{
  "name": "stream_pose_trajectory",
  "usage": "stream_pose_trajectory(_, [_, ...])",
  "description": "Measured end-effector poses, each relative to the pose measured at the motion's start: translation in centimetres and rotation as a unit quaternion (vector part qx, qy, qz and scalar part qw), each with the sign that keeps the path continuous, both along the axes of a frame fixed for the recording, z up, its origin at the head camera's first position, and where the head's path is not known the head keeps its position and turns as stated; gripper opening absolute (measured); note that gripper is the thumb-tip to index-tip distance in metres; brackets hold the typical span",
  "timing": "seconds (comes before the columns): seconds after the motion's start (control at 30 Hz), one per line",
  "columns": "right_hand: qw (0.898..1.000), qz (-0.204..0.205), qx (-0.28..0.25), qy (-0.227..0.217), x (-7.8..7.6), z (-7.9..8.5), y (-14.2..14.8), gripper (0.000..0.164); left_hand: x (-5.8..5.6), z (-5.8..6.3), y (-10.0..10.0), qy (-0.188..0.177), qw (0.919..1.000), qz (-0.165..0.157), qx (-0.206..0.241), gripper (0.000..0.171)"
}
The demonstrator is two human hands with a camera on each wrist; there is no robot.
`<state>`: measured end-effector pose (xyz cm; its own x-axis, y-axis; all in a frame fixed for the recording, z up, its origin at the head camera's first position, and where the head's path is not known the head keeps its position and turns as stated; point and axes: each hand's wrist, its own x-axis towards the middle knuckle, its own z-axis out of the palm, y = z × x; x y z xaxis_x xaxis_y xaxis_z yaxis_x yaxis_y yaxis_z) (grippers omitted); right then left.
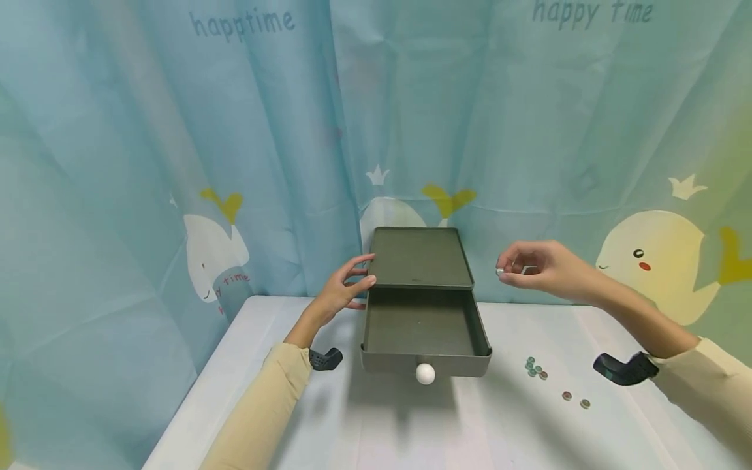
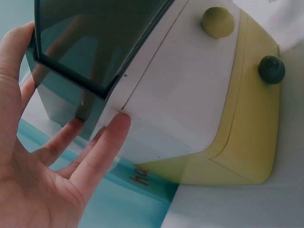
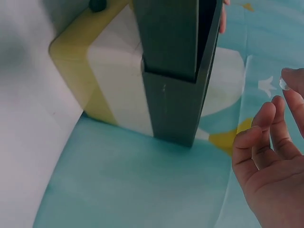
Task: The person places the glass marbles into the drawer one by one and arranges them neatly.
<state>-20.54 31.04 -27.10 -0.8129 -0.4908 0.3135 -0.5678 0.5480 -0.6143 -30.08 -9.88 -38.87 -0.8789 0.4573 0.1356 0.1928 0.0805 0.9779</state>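
A drawer box with a dark green top section (image 1: 420,258) stands on the table, its top drawer (image 1: 382,362) pulled out toward me, with a white knob (image 1: 425,374) on the front. The bare drawer floor shows. My left hand (image 1: 341,287) is at the box's left side, fingers spread and fairly straight, fingertips at the side wall and top edge. Right of the box, my right hand (image 1: 543,267) is raised above table height, pinching a small whitish piece (image 3: 283,84) between thumb and forefinger. Its other fingers are loosely bent.
Below the green section sit a white drawer (image 2: 175,80) with a yellow knob (image 2: 218,22) and a yellow drawer (image 2: 256,133) with a green knob (image 2: 271,70). Several small round green and brown pieces (image 1: 531,369) lie on the white table (image 1: 517,431). A blue curtain (image 1: 294,130) hangs behind.
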Motion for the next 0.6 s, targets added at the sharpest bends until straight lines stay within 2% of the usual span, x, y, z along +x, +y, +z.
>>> stream_pose_trajectory(0.2, [1.0, 0.014, 0.003, -0.028, -1.1, 0.7, -2.4, 0.011, 0.1, -0.2, -0.1, -0.003, 1.0, 0.003, -0.005, 0.059])
stream_pose_trajectory(0.6, [0.994, 0.099, -0.001, -0.054, -3.0, 1.0, -6.7, 0.012, 0.1, -0.1, 0.1, -0.002, 1.0, 0.005, -0.007, 0.057])
